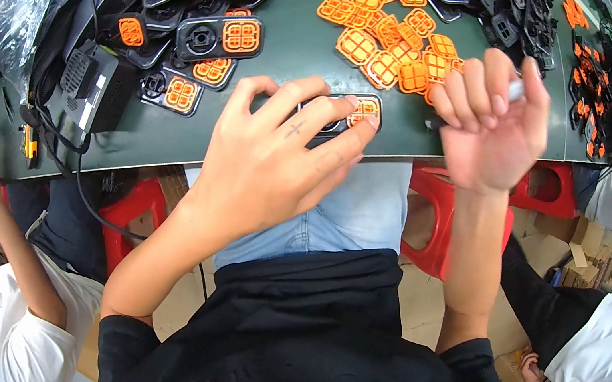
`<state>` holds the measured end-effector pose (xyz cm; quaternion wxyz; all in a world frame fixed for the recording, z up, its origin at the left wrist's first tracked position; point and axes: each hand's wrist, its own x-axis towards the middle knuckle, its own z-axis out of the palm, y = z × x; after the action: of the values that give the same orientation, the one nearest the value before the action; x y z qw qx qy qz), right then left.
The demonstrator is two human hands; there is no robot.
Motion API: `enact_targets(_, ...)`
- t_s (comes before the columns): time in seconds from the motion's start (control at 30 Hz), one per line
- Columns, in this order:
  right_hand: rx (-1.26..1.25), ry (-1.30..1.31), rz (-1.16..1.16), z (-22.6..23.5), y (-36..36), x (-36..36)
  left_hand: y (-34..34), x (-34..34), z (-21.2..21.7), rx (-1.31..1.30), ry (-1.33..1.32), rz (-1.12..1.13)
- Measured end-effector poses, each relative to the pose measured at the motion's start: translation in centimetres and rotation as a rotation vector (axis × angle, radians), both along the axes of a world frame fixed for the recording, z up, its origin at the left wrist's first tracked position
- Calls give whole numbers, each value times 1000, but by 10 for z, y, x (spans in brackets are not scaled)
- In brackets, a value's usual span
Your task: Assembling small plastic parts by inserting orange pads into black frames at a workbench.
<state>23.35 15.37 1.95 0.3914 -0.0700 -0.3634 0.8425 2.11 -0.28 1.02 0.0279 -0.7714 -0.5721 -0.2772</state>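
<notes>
My left hand (272, 149) arches over a black rounded plastic plate (322, 142) near the table's front edge, fingertips pressing an orange four-section insert (367, 111) at its right end. The hand hides most of the plate. Raised over the table edge to the right, my right hand (490, 129) has its fingers curled in and the thumb up. Something small and pale shows beside the thumb; I cannot make out what it is. Beyond the hands lies a loose pile of orange inserts (387, 35).
Black plates with orange inserts (220, 41) are heaped at left beside a dark box-shaped device (93, 87) with cables. More black parts (505, 18) lie at the far right of the green table (299, 36). Co-workers sit on both sides; red stools (432, 212) stand below the edge.
</notes>
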Motion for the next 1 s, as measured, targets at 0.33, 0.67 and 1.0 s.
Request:
enact_targets(0.33,-104,58,-49,11,-4,-28,2,13,-9,4,-34,40)
enact_targets(0.67,155,-65,68,10,-5,-49,2,10,-19,87,-28,34)
enact_targets(1.0,228,-211,-64,20,-16,-60,2,13,-17,98,-57,45)
